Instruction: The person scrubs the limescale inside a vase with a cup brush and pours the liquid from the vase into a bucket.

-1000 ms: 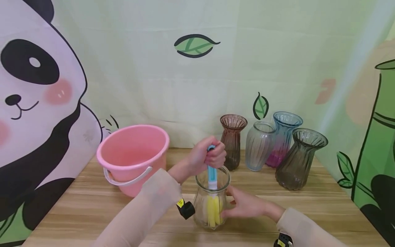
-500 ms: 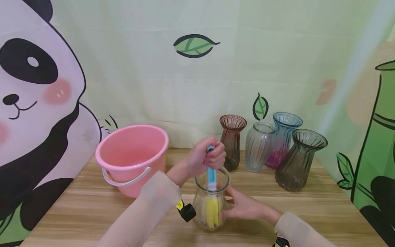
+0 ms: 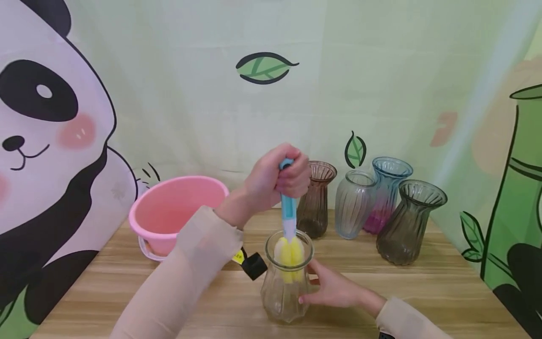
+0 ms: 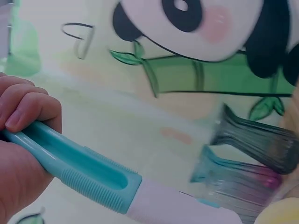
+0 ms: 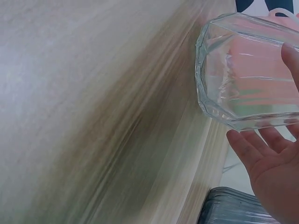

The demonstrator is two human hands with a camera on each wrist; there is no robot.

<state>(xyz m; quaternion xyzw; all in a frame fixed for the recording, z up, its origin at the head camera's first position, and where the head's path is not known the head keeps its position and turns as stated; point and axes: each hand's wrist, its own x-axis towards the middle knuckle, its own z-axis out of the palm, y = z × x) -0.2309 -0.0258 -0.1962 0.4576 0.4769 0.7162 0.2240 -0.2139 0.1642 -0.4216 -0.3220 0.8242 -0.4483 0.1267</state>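
My left hand (image 3: 277, 174) grips the blue handle of a sponge bottle brush (image 3: 289, 209), fist above a clear glass vase (image 3: 279, 299). The brush's yellow and whitish sponge head sits in the vase's mouth and neck, high above the bottom. In the left wrist view, fingers and thumb wrap the ribbed blue handle (image 4: 96, 170), which runs into a white shaft. My right hand (image 3: 336, 285) holds the vase's right side, thumb on the near side and fingers behind. The right wrist view shows the vase's faceted base (image 5: 205, 70) between thumb and fingers.
At the left stands a pink bucket (image 3: 136, 225), partly behind my left sleeve. A brown vase (image 3: 315, 207), a clear ribbed vase (image 3: 353, 207), a blue-and-pink vase (image 3: 387, 188) and a grey vase (image 3: 402, 235) stand back right on the wooden table (image 3: 449, 301).
My left hand has risen, drawing the sponge head from near the vase's bottom up into its neck. My right hand keeps hold of the vase, which stays about in place.
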